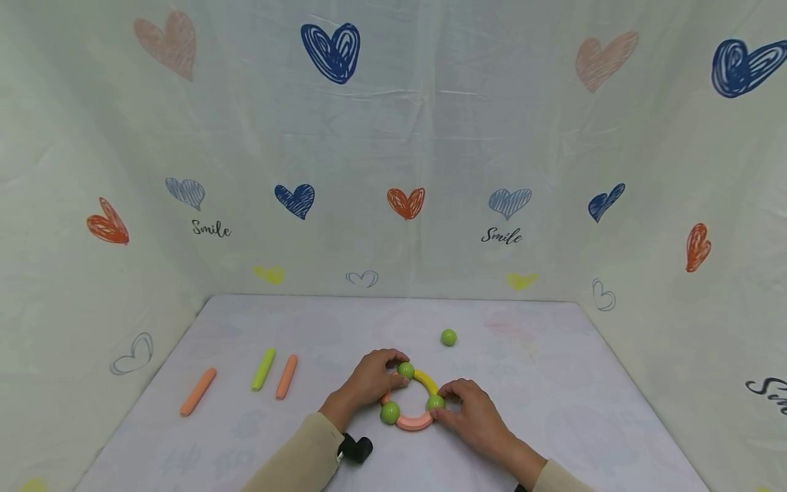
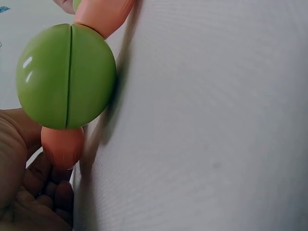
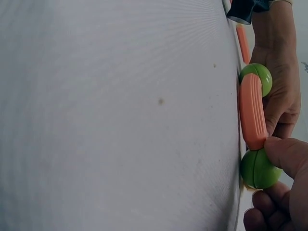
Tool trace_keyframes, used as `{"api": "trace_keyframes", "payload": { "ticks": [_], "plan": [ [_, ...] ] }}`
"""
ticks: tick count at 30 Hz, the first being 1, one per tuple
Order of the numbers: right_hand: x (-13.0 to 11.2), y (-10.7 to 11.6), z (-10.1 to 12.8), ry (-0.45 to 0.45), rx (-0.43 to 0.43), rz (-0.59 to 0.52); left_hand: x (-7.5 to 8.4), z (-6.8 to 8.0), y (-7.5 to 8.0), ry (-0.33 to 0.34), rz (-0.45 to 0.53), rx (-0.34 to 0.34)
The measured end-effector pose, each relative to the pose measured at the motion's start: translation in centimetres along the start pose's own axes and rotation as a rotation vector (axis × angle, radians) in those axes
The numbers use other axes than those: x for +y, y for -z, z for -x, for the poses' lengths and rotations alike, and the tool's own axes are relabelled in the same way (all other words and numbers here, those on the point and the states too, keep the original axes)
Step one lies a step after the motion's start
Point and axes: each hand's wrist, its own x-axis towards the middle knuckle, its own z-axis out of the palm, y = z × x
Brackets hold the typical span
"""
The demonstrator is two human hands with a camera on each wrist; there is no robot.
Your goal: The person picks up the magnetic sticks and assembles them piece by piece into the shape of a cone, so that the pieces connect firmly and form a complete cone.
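A ring of curved rods and green balls lies on the table between both hands. My left hand (image 1: 369,380) holds the ring's far side, thumb and fingers about the far green ball (image 1: 406,370). My right hand (image 1: 476,418) pinches the right green ball (image 1: 436,402). A yellow curved rod (image 1: 427,381) joins these two balls. The orange curved rod (image 1: 415,423) runs along the near side to the left green ball (image 2: 66,77). Another orange rod (image 2: 62,147), at the ring's left, is partly hidden by my left hand in the head view.
A loose green ball (image 1: 449,337) sits beyond the ring. To the left lie a yellow-green straight rod (image 1: 264,370) and two orange straight rods, one closer (image 1: 286,377) and one farther out (image 1: 199,392). Heart-printed cloth (image 1: 418,150) encloses the white table (image 1: 553,383) at the back and sides.
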Motion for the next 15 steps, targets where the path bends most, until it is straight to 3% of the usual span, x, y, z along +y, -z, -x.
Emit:
{"api": "trace_keyframes", "payload": {
  "ticks": [15],
  "plan": [
    [0.1, 0.49, -0.35, -0.033, 0.009, -0.025, 0.16, 0.26, -0.15, -0.007, -0.024, 0.031]
  ]
}}
